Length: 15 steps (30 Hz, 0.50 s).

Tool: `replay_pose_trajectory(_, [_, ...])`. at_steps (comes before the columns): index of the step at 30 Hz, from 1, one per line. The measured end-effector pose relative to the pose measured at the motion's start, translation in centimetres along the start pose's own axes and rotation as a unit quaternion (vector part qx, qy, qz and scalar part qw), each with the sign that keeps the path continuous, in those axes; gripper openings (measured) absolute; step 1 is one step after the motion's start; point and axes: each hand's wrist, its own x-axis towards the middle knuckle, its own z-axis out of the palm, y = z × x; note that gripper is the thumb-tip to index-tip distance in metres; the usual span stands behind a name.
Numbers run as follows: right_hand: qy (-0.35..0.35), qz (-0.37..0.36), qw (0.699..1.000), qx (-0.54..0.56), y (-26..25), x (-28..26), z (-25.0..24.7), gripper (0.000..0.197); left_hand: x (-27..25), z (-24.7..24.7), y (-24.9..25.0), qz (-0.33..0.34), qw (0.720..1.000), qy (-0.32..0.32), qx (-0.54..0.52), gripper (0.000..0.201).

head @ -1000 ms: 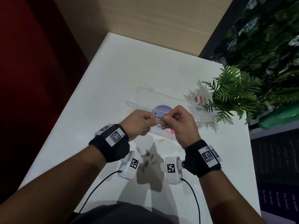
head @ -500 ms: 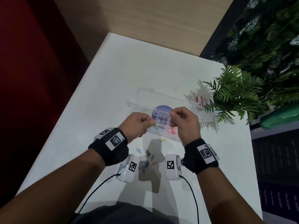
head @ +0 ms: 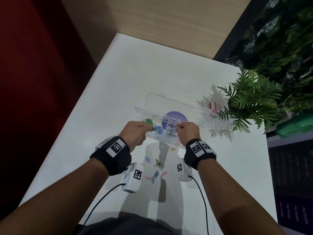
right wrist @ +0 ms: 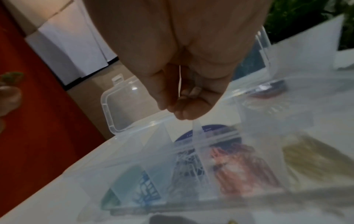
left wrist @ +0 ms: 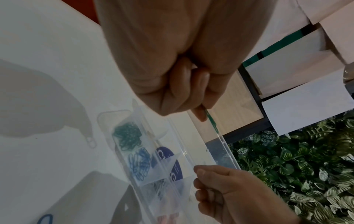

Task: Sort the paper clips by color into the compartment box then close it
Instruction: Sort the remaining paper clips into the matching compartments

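Observation:
A clear compartment box (head: 194, 114) lies open on the white table, its lid (head: 169, 102) folded back. Its cells hold green clips (head: 148, 121), blue clips (head: 158, 130) and white clips (head: 170, 131); the right wrist view also shows red clips (right wrist: 241, 168) and yellow clips (right wrist: 314, 153). My left hand (head: 149, 128) hovers over the box's left end and pinches a green clip (left wrist: 210, 121). Over the middle cells, my right hand (head: 179, 127) pinches a thin white clip (right wrist: 180, 80). Several loose clips (head: 156, 167) and a yellow clip (head: 172, 149) lie on the table nearer me.
A fern-like plant (head: 250, 102) stands at the table's right edge, just beyond the box's right end, with a small red and white label (head: 214, 106) beside it. Two white wrist cameras (head: 133, 177) with cables hang under my forearms above the loose clips.
My hands, joined on linked clips a second ago, have parted and moved forward over the box. The left one now carries the green clip, the right one the white clip.

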Motion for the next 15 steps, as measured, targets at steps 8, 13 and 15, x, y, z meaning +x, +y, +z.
replay_pose_trajectory(8, [-0.155,-0.090,0.961,0.212,-4.2,-4.0,0.1,0.007,0.6,0.5,-0.1,-0.004,0.999,-0.024,-0.025,0.014])
replay_pose_trajectory(13, [-0.119,-0.096,0.973,0.171,-5.3,-2.6,1.1,0.015,0.4,-0.9,0.0,-0.051,0.993,0.011,-0.107,0.031])
replay_pose_trajectory(15, [-0.089,-0.094,0.983,0.133,-5.7,-1.5,1.8,0.019,0.0,-2.0,0.2,-0.084,0.979,0.017,-0.183,0.044])
